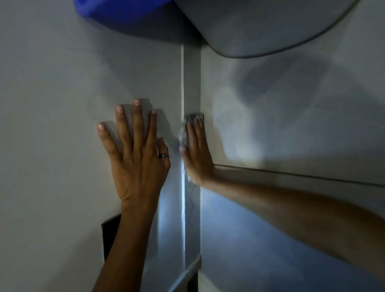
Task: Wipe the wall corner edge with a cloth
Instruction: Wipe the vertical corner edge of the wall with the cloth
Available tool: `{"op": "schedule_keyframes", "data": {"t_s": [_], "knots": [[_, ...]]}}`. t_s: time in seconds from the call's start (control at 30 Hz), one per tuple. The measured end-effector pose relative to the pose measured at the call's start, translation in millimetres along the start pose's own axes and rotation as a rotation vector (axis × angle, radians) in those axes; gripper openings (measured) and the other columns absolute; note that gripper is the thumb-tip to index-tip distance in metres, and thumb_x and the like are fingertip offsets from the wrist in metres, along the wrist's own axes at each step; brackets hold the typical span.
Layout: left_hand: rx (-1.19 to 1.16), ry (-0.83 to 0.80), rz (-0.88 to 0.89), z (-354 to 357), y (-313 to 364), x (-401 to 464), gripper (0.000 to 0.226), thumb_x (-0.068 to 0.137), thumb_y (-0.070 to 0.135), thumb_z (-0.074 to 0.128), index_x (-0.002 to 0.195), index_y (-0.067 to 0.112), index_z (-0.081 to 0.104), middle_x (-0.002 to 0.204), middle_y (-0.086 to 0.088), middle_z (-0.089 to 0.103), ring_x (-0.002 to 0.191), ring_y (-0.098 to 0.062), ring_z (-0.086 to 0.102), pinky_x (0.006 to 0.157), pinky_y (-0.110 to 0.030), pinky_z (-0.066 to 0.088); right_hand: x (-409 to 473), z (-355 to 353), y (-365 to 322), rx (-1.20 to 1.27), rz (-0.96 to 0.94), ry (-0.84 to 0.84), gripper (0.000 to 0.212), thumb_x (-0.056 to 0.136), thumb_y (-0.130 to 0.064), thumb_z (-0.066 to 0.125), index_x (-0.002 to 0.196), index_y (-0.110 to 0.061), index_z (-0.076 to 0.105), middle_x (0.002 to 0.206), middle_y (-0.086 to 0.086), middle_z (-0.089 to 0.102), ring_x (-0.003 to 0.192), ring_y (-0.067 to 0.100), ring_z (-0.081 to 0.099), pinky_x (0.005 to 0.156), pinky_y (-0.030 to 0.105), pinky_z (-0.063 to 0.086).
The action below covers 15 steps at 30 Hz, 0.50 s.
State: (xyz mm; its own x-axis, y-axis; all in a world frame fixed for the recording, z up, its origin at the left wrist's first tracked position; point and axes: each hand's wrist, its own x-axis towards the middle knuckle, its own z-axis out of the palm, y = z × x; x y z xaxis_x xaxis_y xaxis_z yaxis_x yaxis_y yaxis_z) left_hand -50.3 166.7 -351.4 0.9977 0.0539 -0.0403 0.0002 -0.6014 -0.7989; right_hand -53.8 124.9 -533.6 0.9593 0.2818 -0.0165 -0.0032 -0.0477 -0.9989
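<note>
The wall corner edge runs top to bottom through the middle of the view as a pale vertical strip. My right hand presses a small grey cloth flat against the corner, with a loose thread hanging below it. The cloth is mostly hidden under the fingers. My left hand lies flat on the wall left of the corner, fingers spread, a dark ring on one finger, holding nothing.
A blue rounded object hangs over the top of the corner. A grey curved panel sits at the upper right. A dark plate is on the wall behind my left forearm. A horizontal ledge line crosses the right wall.
</note>
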Motion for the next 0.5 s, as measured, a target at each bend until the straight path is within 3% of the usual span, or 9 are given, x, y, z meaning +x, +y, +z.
{"op": "schedule_keyframes", "data": {"t_s": [0.1,0.17,0.23,0.3,0.4,0.5], "knots": [[0.032,0.023,-0.008,3,1,3,0.069,0.112,0.044,0.032,0.175,0.024,0.012,0.182,-0.011,-0.005,0.165,-0.039,-0.013,0.123,-0.060,-0.029,116,-28,-2,-0.025,-0.003,0.105,0.063,0.112,-0.037,0.027,0.161,0.001,0.022,0.172,0.025,0.021,0.162,0.032,0.013,0.134,0.043,0.011],[0.054,0.012,-0.005,3,3,2,0.069,0.112,0.045,0.027,0.175,0.024,0.010,0.181,-0.012,-0.008,0.164,-0.039,-0.019,0.122,-0.060,-0.030,160,-44,-10,0.010,0.095,0.141,0.070,0.106,-0.042,0.028,0.161,0.001,0.024,0.171,0.025,0.022,0.162,0.037,0.016,0.134,0.047,0.016],[0.047,-0.006,-0.008,1,4,3,0.068,0.113,0.044,0.025,0.176,0.023,0.009,0.182,-0.012,-0.007,0.165,-0.040,-0.013,0.124,-0.061,-0.028,163,-41,-21,-0.012,0.124,0.149,0.075,0.103,-0.045,0.025,0.161,0.002,0.026,0.170,0.027,0.024,0.161,0.042,0.020,0.131,0.055,0.022],[0.017,-0.025,-0.018,-5,3,4,0.067,0.113,0.042,0.030,0.175,0.023,0.013,0.182,-0.011,-0.002,0.166,-0.040,-0.003,0.127,-0.061,-0.024,124,-32,-32,-0.071,0.076,0.118,0.074,0.104,-0.044,0.023,0.160,0.004,0.025,0.170,0.027,0.022,0.161,0.043,0.019,0.130,0.058,0.022],[-0.023,-0.075,0.000,-15,-1,4,0.068,0.112,0.043,0.038,0.174,0.023,0.021,0.182,-0.012,0.002,0.166,-0.037,-0.001,0.124,-0.054,-0.033,10,-8,-27,-0.117,0.062,-0.011,0.074,0.107,-0.051,0.022,0.164,-0.004,0.015,0.175,0.020,0.012,0.165,0.034,0.007,0.134,0.054,0.011],[-0.055,-0.140,0.006,-22,-5,-7,0.069,0.108,0.045,0.046,0.172,0.025,0.028,0.182,-0.011,0.006,0.167,-0.035,0.000,0.125,-0.050,-0.031,-125,15,-19,-0.068,0.046,-0.192,0.076,0.107,-0.053,0.029,0.167,-0.016,-0.001,0.178,0.005,-0.010,0.165,0.022,-0.010,0.133,0.059,0.012]]}}
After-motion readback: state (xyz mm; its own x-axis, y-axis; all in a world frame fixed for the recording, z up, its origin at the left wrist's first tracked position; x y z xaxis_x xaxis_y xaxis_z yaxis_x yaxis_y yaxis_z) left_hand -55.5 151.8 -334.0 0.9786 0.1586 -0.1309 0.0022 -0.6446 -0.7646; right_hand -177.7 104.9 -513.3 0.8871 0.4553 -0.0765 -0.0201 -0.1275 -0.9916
